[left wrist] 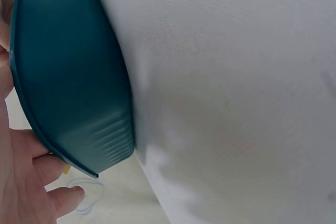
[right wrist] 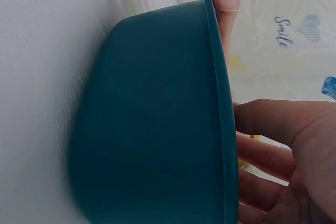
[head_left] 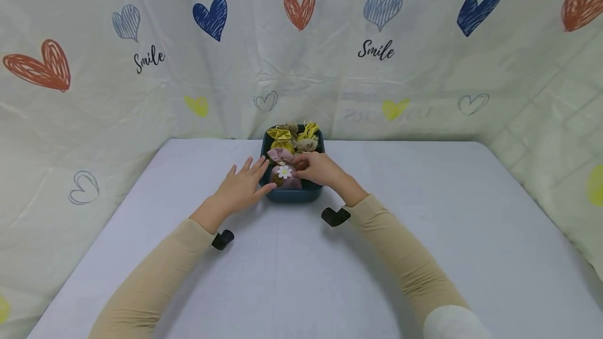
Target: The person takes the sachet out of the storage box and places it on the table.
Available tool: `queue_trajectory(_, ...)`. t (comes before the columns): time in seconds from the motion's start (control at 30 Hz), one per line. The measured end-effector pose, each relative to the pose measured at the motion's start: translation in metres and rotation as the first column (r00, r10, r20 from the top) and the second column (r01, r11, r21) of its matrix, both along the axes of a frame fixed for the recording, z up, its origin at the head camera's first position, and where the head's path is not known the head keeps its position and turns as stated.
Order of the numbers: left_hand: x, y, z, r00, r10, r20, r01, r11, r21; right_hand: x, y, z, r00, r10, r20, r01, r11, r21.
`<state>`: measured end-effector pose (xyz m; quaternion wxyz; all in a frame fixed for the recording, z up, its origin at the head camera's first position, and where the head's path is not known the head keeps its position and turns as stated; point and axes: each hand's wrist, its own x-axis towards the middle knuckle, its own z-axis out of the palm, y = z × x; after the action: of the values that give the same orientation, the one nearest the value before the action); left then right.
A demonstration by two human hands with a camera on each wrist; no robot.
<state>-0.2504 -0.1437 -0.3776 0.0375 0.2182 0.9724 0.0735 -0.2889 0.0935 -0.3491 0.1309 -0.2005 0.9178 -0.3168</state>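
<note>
A dark teal tub stands at the far middle of the table. Inside its near end is a pink drawstring pouch with a white flower on its front. My right hand reaches over the tub's right rim, thumb and fingers curled at the pouch's side and pinching it; the rim hides the fingertips in the right wrist view. Spread at the tub's left rim is my left hand, its fingers straight. In the left wrist view, the left fingers lie along the rim of the tub.
Yellow pouches and beige pouches fill the far end of the tub. A white cloth covers the table. Behind its back edge hangs a pale curtain printed with hearts. Black wrist cameras sit below both wrists.
</note>
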Motion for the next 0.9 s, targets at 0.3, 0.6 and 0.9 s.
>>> queue_trajectory(0.3,0.001,0.002,0.001,1.000,0.015,0.009,-0.015,1.000,-0.006,-0.003,-0.006,-0.006,0.999,-0.022,-0.049,0.025,0.997,0.069)
queue_trajectory(0.6,0.001,0.001,0.001,1.000,0.019,0.000,-0.019,1.000,-0.017,-0.005,-0.011,-0.007,0.999,-0.009,-0.047,0.013,0.996,0.083)
queue_trajectory(0.9,0.001,0.002,0.001,0.999,0.044,0.000,-0.044,0.998,-0.041,-0.008,-0.014,-0.012,0.999,-0.008,-0.049,0.012,0.996,0.087)
